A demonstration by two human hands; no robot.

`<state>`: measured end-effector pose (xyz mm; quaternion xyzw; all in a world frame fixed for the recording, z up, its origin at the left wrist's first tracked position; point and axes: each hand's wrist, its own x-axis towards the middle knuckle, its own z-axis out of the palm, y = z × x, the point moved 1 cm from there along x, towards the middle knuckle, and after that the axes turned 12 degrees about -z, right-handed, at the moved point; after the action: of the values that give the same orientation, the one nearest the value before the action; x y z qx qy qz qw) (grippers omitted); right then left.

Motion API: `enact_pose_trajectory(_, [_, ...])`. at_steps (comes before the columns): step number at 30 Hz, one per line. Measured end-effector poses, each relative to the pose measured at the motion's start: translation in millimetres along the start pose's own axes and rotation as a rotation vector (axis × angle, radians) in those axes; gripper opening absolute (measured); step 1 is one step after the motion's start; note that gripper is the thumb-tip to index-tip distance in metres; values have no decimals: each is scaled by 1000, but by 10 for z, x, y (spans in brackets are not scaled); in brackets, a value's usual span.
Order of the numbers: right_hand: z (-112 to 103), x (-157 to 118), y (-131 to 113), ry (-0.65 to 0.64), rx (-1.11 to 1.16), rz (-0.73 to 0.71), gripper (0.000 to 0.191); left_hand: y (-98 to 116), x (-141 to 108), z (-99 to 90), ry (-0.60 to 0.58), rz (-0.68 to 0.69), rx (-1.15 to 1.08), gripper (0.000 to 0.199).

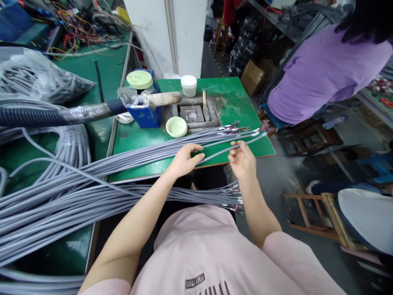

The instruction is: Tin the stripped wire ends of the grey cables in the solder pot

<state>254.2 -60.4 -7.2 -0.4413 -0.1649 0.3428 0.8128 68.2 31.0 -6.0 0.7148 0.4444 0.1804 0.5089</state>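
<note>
Two hands, one left hand [186, 157] and one right hand [243, 159], mid-frame; one grey cable [218, 154] runs between them. Two cable bundles, an upper bundle [135, 155] and a lower bundle [101, 200], reach the middle, strands too many to count. Upper centre: one white tub [188, 85], one blue box [144, 117], two pale-green dishes or lids [176, 128]. Left: one corrugated hose [55, 117].

So one bundle of cables [147, 150] is lying across the table [236, 102] from the left, with another bundle [190, 196] running along the near side of it. Behind both, a bowl [176, 127] is sitting near-left of a tray [190, 114], a tub [188, 87] is standing on the tray's far side, and a hose [89, 112] is coming in from the left over a box [143, 116]. Another person [319, 78] is sitting past the table, far right.
</note>
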Motion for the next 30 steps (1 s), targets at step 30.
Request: enact_pose_trajectory(30, [112, -920, -7, -940, -975, -236, 19, -58, -549, 69, 284, -17, -1131, 24])
